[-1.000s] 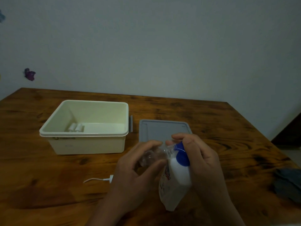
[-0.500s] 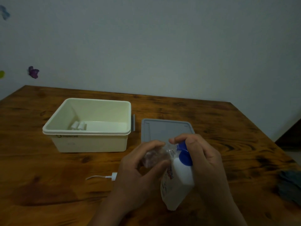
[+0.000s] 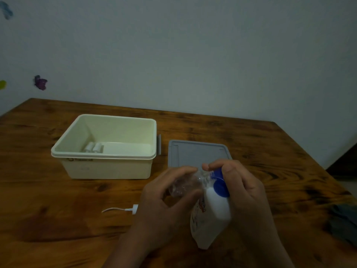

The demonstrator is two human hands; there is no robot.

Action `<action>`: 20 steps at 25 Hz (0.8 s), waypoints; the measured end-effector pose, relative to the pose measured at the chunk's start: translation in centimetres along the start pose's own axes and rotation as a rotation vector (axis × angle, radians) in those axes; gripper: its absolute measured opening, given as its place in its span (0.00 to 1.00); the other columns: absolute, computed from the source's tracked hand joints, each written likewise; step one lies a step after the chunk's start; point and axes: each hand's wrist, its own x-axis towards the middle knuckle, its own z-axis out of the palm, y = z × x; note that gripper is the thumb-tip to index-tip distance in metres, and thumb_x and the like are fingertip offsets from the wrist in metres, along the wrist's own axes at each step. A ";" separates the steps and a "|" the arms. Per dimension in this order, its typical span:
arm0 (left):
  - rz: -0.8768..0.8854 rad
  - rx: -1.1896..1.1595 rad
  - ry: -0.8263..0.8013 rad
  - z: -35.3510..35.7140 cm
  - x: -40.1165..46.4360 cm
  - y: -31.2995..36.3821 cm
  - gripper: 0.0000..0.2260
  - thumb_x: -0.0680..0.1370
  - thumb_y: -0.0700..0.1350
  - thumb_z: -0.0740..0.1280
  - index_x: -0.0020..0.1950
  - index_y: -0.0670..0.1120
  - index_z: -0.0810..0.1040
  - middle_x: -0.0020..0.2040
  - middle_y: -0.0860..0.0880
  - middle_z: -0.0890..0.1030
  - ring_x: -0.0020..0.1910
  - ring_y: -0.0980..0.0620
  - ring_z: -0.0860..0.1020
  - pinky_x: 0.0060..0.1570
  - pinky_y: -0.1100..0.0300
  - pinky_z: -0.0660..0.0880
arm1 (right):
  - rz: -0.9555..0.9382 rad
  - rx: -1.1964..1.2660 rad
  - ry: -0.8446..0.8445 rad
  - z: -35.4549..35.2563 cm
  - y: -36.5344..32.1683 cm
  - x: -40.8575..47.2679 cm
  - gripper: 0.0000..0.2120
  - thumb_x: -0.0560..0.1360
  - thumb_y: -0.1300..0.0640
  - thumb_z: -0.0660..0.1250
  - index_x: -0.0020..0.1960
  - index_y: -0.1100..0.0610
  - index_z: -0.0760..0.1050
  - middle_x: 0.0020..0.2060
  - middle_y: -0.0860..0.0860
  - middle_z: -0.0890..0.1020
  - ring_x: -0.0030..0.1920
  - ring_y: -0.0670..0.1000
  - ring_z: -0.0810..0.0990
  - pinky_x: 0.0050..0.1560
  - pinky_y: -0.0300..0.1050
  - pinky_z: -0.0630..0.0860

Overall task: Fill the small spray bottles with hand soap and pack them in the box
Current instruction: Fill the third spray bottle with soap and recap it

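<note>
My left hand (image 3: pixel 164 206) grips a small clear spray bottle (image 3: pixel 185 185), tilted with its mouth toward the right. My right hand (image 3: pixel 245 192) holds a white hand soap pouch (image 3: pixel 210 219) by its blue cap (image 3: pixel 220 185), the spout pressed against the small bottle's mouth. A cream box (image 3: pixel 108 167) stands open at the left, and two small white-capped bottles (image 3: pixel 92 147) lie inside at its near left. The grey lid (image 3: pixel 193 153) lies flat between the box and my hands.
A white cable with a plug (image 3: pixel 123 209) lies on the wooden table (image 3: pixel 48 209) left of my left hand. Dark cloth (image 3: pixel 342 221) sits at the table's right edge. A wall stands behind the table.
My hands, the small bottle and the pouch keep the same pose. The view has shifted slightly; nothing else has moved.
</note>
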 end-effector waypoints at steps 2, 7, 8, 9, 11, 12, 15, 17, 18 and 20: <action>0.003 0.020 -0.005 -0.1 0.0 0.2 0.16 0.71 0.59 0.65 0.58 0.71 0.70 0.56 0.65 0.75 0.55 0.63 0.76 0.48 0.70 0.75 | 0.022 0.002 -0.009 -0.1 -0.1 0.0 0.17 0.74 0.41 0.54 0.47 0.47 0.78 0.46 0.42 0.83 0.48 0.44 0.82 0.45 0.38 0.78; 0.015 0.044 -0.013 -0.3 0.3 0.5 0.16 0.72 0.59 0.65 0.58 0.72 0.70 0.57 0.67 0.74 0.55 0.64 0.75 0.48 0.70 0.75 | 0.045 0.039 -0.020 -0.3 -0.7 0.5 0.16 0.70 0.38 0.54 0.46 0.41 0.78 0.46 0.44 0.83 0.45 0.47 0.83 0.44 0.44 0.79; 0.020 0.046 -0.013 -0.4 0.3 0.4 0.15 0.72 0.59 0.65 0.58 0.71 0.70 0.57 0.66 0.74 0.55 0.64 0.75 0.48 0.70 0.75 | 0.043 0.041 -0.016 -0.2 -0.6 0.4 0.17 0.69 0.37 0.53 0.46 0.41 0.78 0.46 0.44 0.83 0.45 0.48 0.83 0.43 0.43 0.79; 0.027 0.049 -0.011 -0.4 0.3 0.3 0.14 0.73 0.59 0.65 0.58 0.69 0.72 0.57 0.65 0.74 0.55 0.63 0.75 0.48 0.70 0.75 | 0.031 0.027 -0.010 -0.1 -0.5 0.4 0.19 0.70 0.37 0.53 0.46 0.43 0.78 0.46 0.44 0.83 0.45 0.47 0.82 0.43 0.42 0.78; 0.026 0.059 -0.008 -0.2 0.2 -0.1 0.13 0.73 0.59 0.65 0.57 0.65 0.73 0.57 0.63 0.75 0.54 0.63 0.76 0.48 0.69 0.76 | 0.004 -0.007 -0.006 0.1 -0.2 0.1 0.19 0.71 0.39 0.52 0.46 0.46 0.78 0.46 0.43 0.83 0.46 0.46 0.82 0.43 0.38 0.78; 0.013 0.047 -0.005 -0.2 0.1 -0.2 0.13 0.72 0.59 0.65 0.57 0.65 0.73 0.57 0.63 0.75 0.54 0.63 0.76 0.48 0.69 0.76 | -0.006 -0.014 -0.006 0.2 -0.1 0.1 0.19 0.71 0.39 0.52 0.46 0.48 0.78 0.46 0.43 0.83 0.47 0.45 0.81 0.44 0.37 0.78; 0.007 0.034 0.007 -0.1 -0.1 -0.1 0.13 0.72 0.59 0.65 0.56 0.65 0.73 0.57 0.64 0.75 0.54 0.63 0.76 0.48 0.70 0.76 | -0.012 -0.033 -0.010 0.1 0.0 0.1 0.19 0.72 0.39 0.52 0.47 0.46 0.77 0.46 0.42 0.82 0.47 0.44 0.81 0.44 0.34 0.76; 0.017 0.042 0.007 -0.1 -0.1 0.1 0.13 0.73 0.59 0.65 0.57 0.64 0.73 0.57 0.64 0.75 0.54 0.63 0.76 0.48 0.70 0.75 | 0.011 -0.020 -0.030 -0.1 -0.4 0.3 0.17 0.71 0.37 0.52 0.46 0.40 0.77 0.47 0.41 0.82 0.47 0.45 0.82 0.42 0.37 0.77; 0.018 0.044 0.010 -0.2 0.0 0.2 0.13 0.73 0.58 0.65 0.57 0.63 0.73 0.57 0.64 0.75 0.54 0.64 0.76 0.48 0.71 0.75 | 0.023 -0.001 -0.043 -0.2 -0.5 0.4 0.16 0.70 0.36 0.52 0.46 0.36 0.76 0.46 0.41 0.82 0.46 0.45 0.82 0.42 0.38 0.77; 0.019 0.039 0.020 -0.2 0.0 0.3 0.13 0.73 0.57 0.66 0.57 0.62 0.73 0.57 0.63 0.75 0.54 0.63 0.76 0.47 0.72 0.75 | 0.035 0.021 -0.056 -0.3 -0.8 0.4 0.14 0.69 0.36 0.53 0.44 0.33 0.76 0.45 0.41 0.83 0.44 0.46 0.82 0.42 0.42 0.78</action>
